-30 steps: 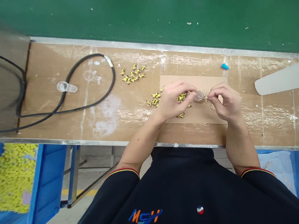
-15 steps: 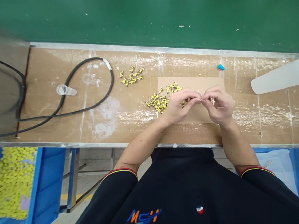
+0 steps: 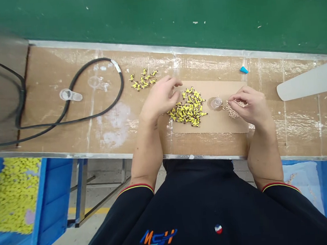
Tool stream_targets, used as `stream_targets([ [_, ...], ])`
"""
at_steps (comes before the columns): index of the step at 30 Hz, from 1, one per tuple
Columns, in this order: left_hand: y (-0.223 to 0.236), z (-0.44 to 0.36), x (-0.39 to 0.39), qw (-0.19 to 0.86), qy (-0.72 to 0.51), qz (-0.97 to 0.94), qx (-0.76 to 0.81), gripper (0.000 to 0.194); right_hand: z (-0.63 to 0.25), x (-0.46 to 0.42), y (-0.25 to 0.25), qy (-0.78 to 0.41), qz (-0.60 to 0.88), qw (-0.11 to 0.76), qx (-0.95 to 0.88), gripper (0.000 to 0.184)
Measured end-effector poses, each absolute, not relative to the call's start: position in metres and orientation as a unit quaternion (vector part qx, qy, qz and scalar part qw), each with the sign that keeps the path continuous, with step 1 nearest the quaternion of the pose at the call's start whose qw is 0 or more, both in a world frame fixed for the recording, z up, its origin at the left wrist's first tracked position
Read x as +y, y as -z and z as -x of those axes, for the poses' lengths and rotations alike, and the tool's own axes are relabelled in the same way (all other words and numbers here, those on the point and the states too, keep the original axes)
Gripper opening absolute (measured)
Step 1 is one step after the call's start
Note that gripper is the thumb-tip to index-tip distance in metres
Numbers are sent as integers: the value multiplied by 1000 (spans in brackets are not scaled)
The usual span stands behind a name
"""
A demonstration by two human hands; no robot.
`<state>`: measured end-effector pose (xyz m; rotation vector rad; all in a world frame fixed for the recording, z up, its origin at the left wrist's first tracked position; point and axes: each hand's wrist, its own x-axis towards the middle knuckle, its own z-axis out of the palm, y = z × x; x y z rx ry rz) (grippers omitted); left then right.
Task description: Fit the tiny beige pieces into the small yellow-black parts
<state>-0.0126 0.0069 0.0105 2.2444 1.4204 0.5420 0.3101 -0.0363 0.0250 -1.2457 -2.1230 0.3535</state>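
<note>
My left hand (image 3: 161,95) is beside the left edge of a pile of small yellow figures with dark ends (image 3: 189,107). Its thumb and fingers are apart, and I see nothing between them. Over a heap of tiny beige pieces (image 3: 232,111), my right hand (image 3: 250,103) has its thumb and fingertips pinched together; whatever they hold is too small to make out. Between the two heaps stands a small clear cup (image 3: 216,103). A sheet of cardboard (image 3: 211,126) lies under these things.
Further left is a smaller group of yellow figures (image 3: 143,80). A black cable (image 3: 96,118) loops by a clear plastic scoop-like piece (image 3: 70,94). A blue cone (image 3: 244,70) and a white tubular object (image 3: 307,80) are at right. A blue bin (image 3: 50,205) holds yellow pieces.
My hands, fingertips together before, have parted: the left went left to the yellow pile, the right moved slightly right over the beige heap. The clear cup now shows fully.
</note>
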Motion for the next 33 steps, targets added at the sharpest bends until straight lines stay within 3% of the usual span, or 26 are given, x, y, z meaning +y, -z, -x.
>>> stream_targets([
  [5, -2, 18, 11, 232, -109, -824, 506, 29, -310, -34, -17, -160, 477, 292, -814, 11],
  [33, 3, 13, 8, 231, -148, -780, 563, 50, -301, -34, -14, -159, 486, 280, -812, 12],
])
